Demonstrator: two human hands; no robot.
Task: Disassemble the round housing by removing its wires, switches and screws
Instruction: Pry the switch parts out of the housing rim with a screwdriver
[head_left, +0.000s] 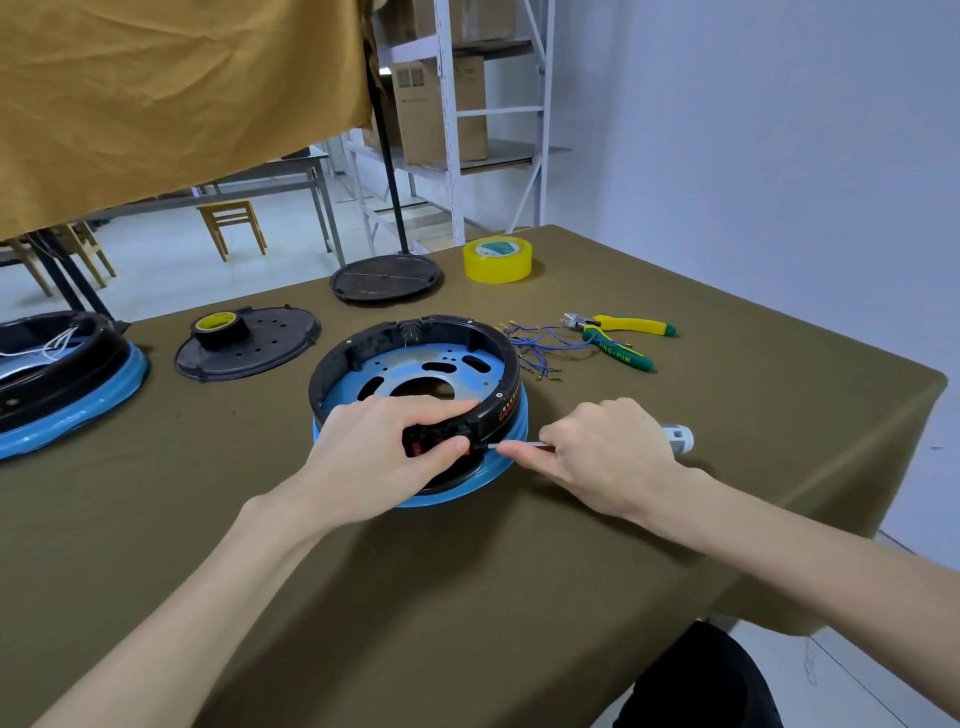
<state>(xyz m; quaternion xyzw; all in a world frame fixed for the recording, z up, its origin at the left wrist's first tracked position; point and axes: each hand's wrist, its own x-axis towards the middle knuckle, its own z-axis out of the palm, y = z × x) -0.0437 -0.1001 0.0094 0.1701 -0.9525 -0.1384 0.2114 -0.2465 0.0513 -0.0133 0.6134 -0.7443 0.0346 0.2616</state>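
Note:
The round housing (415, 358), a black ring over a blue metal plate, lies on the olive tablecloth at the centre. My left hand (384, 452) grips its near rim, fingers curled over the black switch block (431, 441) with thumb and forefinger beside it. My right hand (602, 457) holds a screwdriver (514, 445) with a grey handle end (675, 439); its thin shaft lies level and its tip meets the switch block at the housing's near side. A bundle of loose blue wires (540, 348) lies on the cloth to the right of the housing.
Green-and-yellow pliers (618, 338) lie beyond the wires. A yellow tape roll (497, 259) and a black round cover (385, 277) sit at the back. A second cover with black tape (249, 343) and another blue-rimmed housing (62, 379) are at left. The table edge runs along the right.

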